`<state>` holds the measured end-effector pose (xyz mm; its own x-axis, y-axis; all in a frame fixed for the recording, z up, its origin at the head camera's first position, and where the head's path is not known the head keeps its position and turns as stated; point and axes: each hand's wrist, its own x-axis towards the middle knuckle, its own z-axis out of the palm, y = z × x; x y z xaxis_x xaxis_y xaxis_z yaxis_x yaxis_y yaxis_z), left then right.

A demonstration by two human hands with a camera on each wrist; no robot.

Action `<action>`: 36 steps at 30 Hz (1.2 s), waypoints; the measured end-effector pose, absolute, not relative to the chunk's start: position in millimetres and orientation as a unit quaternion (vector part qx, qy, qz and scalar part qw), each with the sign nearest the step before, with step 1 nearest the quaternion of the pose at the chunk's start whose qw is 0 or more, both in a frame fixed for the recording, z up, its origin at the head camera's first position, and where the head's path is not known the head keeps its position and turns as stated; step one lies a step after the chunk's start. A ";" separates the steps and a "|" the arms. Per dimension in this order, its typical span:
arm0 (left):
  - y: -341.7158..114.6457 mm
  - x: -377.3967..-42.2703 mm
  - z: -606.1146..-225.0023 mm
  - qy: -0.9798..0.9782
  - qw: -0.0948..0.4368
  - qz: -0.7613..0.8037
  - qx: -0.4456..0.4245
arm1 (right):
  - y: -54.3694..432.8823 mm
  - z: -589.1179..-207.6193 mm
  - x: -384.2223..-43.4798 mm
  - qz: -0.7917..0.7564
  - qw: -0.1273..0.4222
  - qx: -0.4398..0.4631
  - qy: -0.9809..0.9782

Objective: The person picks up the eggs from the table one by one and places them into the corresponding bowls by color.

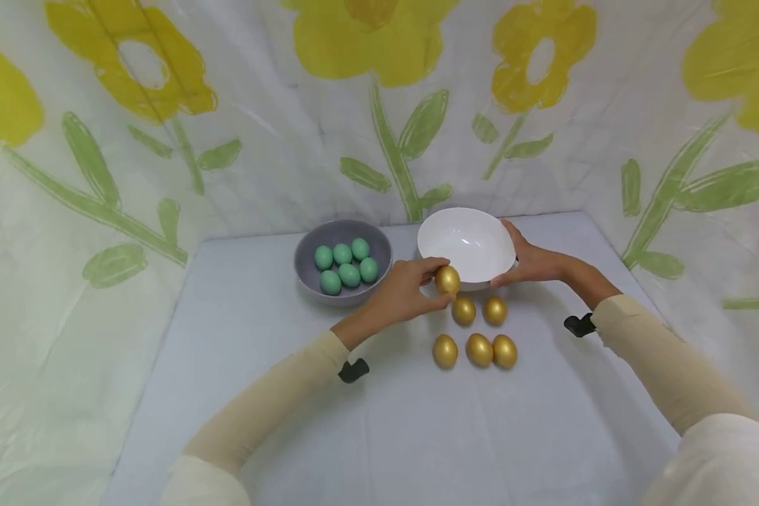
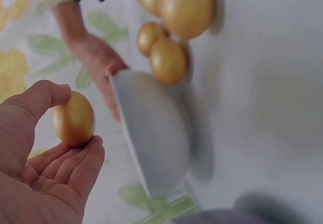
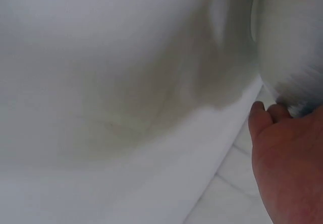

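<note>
Between thumb and fingertips, my left hand (image 1: 406,289) pinches a golden egg (image 1: 448,280) at the near left rim of a white bowl (image 1: 468,242). The left wrist view shows this same egg (image 2: 73,119) held apart from the bowl (image 2: 154,133). My right hand (image 1: 534,261) grips the bowl's right side, thumb towards me and fingers at the far side. No egg shows inside the bowl. Several more golden eggs (image 1: 479,350) lie on the table just in front of it. In the right wrist view, the fingers (image 3: 258,120) touch the bowl's outer wall.
Left of the white bowl stands a grey bowl (image 1: 303,266) holding several green eggs (image 1: 349,275). Both bowls are near the back edge of a table with a pale cloth (image 1: 278,436). A flower-painted curtain (image 1: 259,176) hangs behind and around it.
</note>
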<state>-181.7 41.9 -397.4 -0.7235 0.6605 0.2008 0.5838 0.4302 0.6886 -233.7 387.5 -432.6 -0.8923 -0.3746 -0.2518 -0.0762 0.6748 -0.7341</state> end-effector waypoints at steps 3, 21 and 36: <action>40.7 -194.5 -381.0 0.844 0.022 0.393 0.364 | 385.6 -434.3 -233.8 -0.385 0.192 -0.129 0.894; 86.9 -303.0 -370.0 0.900 0.080 0.255 0.346 | 376.4 -436.8 -232.7 -0.381 0.187 -0.127 0.896; 97.8 -306.3 -406.5 0.946 0.084 0.044 0.310 | 359.0 -441.2 -243.3 -0.407 0.192 -0.149 0.880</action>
